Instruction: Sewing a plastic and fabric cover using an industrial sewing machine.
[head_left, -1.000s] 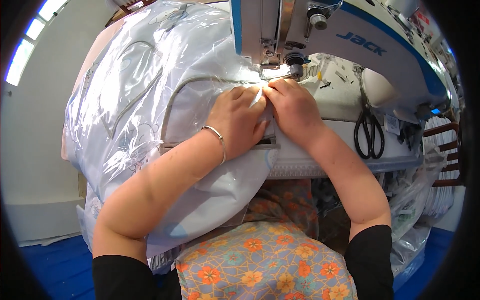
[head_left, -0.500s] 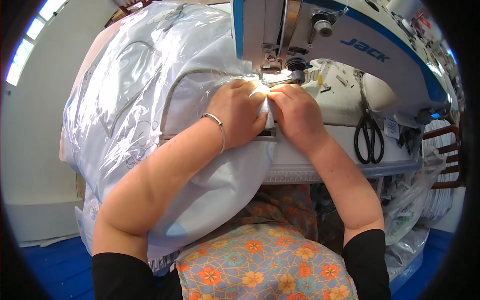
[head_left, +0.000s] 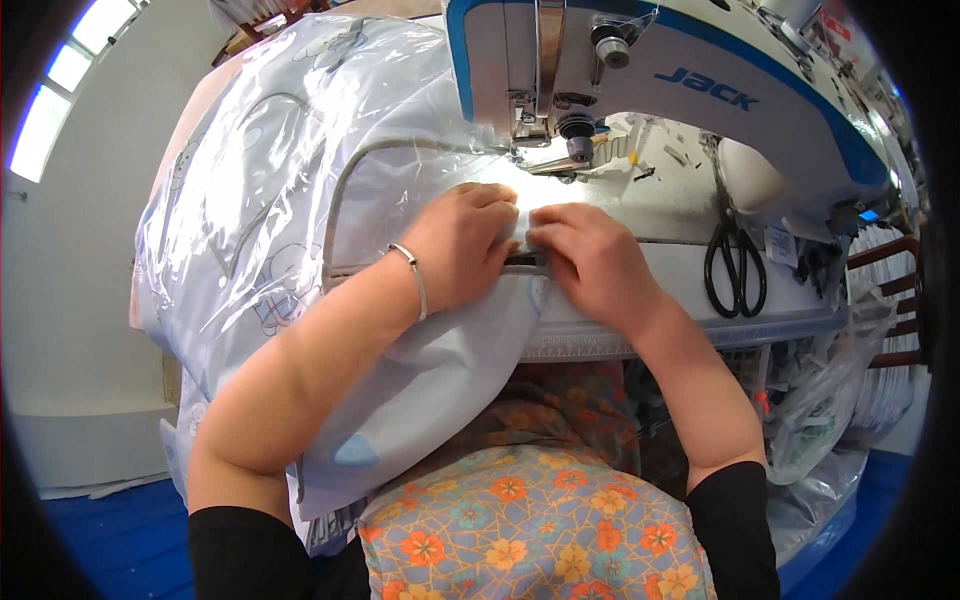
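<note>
A pale blue-white fabric piece [head_left: 420,360] with grey piping lies at the left and hangs over the table's front edge. Shiny clear plastic covers much of its upper part. On its right edge, just in front of the sewing machine's [head_left: 690,60] needle area, my left hand [head_left: 462,245] rests with curled fingers, gripping the fabric. My right hand [head_left: 597,258] faces it across a small gap, thumb and fingers pinched at the same fabric edge. The fingertips are slightly blurred. The presser foot is hard to make out in the bright lamp light.
Black-handled scissors [head_left: 735,268] lie on the table right of my right hand. Thread scraps [head_left: 676,155] are scattered under the machine arm. A ruler strip [head_left: 580,345] runs along the table's front edge. Clear plastic bags [head_left: 822,400] hang at the right, near a brown wooden chair [head_left: 900,300].
Both hands have drawn back from the needle area toward me along the fabric edge, and the gap between them has widened. The whole view has shifted slightly.
</note>
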